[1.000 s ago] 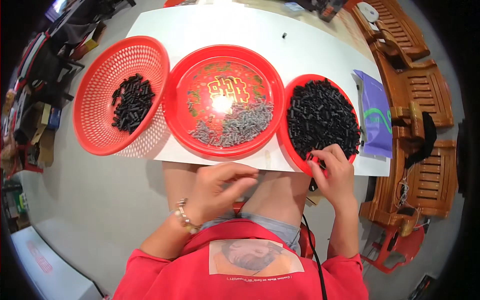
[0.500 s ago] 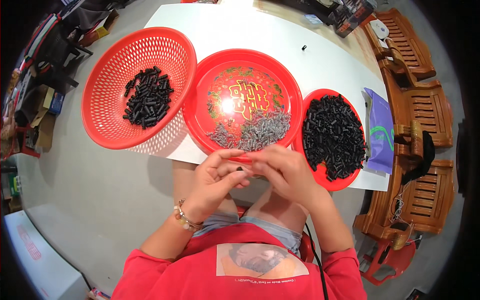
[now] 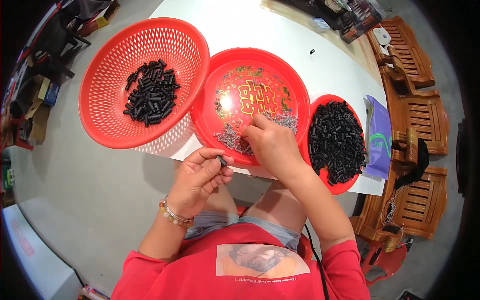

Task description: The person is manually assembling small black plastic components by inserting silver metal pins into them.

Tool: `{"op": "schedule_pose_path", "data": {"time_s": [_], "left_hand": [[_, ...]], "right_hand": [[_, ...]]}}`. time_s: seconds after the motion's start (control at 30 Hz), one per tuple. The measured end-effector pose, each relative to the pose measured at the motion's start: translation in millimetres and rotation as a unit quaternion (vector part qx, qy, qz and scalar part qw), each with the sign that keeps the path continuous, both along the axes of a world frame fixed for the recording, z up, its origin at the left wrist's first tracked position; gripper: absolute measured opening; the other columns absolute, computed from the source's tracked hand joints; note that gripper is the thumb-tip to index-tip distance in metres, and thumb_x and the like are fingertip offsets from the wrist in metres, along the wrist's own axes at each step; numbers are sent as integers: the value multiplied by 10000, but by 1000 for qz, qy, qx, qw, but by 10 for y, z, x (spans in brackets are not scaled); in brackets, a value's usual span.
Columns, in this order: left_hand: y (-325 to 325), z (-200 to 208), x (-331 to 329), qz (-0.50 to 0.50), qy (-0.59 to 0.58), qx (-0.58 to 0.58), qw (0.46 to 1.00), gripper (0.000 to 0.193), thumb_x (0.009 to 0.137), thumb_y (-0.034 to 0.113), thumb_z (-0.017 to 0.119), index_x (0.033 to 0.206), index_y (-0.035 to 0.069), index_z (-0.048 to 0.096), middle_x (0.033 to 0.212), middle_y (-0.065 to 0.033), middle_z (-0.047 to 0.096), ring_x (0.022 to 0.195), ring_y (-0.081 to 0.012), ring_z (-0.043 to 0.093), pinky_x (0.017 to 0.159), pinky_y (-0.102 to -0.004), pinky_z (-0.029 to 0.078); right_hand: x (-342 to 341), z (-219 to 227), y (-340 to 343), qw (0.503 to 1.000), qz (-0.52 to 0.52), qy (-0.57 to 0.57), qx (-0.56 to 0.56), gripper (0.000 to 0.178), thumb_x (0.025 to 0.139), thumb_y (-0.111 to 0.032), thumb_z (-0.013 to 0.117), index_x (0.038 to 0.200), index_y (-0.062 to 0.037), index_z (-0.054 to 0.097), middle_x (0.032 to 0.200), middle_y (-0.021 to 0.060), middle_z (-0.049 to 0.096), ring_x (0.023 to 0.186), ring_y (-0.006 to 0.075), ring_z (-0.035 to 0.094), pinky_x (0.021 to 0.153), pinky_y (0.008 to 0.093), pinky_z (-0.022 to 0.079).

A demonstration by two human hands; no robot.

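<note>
Head view: right hand [image 3: 270, 142] newly on red tray [image 3: 295, 90].

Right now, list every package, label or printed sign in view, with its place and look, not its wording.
Purple bag: right table edge, flat, green swirl.
Red tray: table middle, round, gold emblem with green trim.
Dark box: far table end, rectangular.
Shirt print: red shirt, pale patch.
</note>
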State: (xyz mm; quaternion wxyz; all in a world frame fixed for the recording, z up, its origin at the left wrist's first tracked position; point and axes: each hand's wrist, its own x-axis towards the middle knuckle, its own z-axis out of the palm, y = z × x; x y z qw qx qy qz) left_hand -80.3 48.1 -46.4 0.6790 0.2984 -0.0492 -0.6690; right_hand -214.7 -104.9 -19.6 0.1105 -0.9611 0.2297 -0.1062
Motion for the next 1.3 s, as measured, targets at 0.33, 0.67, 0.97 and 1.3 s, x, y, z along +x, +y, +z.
{"op": "schedule_pose_path", "data": {"time_s": [0.33,0.67,0.97,1.3], "left_hand": [[-70,29,-132,4,84,17,996,160,910,127,565,1058,66,574,983,-77,643,839,-158,632,750,-284,545],[-217,189,-568,-75,161,20,984,150,916,137,559,1049,68,560,962,-45,607,864,-134,599,794,-260,533],[-214,240,-674,-76,212,37,974,174,935,87,504,1103,44,494,973,-79,592,873,-160,623,796,-277,557],[-228,78,-730,-96,208,60,972,263,955,140,477,1202,51,487,1087,-45,582,979,-141,593,851,-287,536]], "right_hand": [[-289,249,301,879,-60,-246,405,57,847,-18,584,903,-9,590,808,63,515,689,118,511,595,233,400],[-607,286,520,827,-74,-303,468,73,890,11,542,962,20,550,902,49,556,810,85,559,716,209,454],[-741,255,522,845,-91,-370,374,100,823,-13,584,922,3,593,860,112,540,752,206,577,617,286,469],[-870,116,489,837,-73,-437,322,142,796,24,611,936,0,624,850,89,569,729,168,587,613,259,472]]}}
